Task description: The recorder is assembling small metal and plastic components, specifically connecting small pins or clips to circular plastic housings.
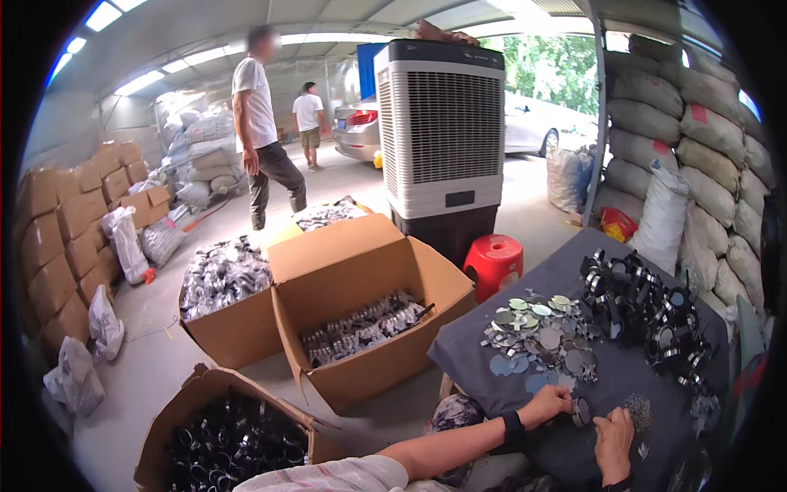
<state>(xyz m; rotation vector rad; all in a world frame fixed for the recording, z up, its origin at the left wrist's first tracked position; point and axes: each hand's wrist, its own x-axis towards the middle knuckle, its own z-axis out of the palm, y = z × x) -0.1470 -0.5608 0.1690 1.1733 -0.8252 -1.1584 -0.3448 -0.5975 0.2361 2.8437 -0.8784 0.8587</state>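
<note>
Over the dark cloth-covered table [500,402], my left hand [548,406] is closed in a pinch at the edge of a small dark round piece [580,412]. My right hand [615,443] is closed just to the right of that piece, its fingertips curled together. Whatever they grip is too small to make out. Right beside it lies a heap of tiny metal parts [639,410]. Beyond my left hand spreads a pile of flat round discs [545,336], silvery and pale green. Black ring-shaped parts [643,307] are heaped at the table's far right.
Left of the table stand open cartons: one of black parts [238,443], one of clear-wrapped pieces [225,279], another half filled [369,373]. A red stool [493,264] and a large air cooler [443,131] stand beyond. Stacked sacks [709,156] line the right; two people are farther back.
</note>
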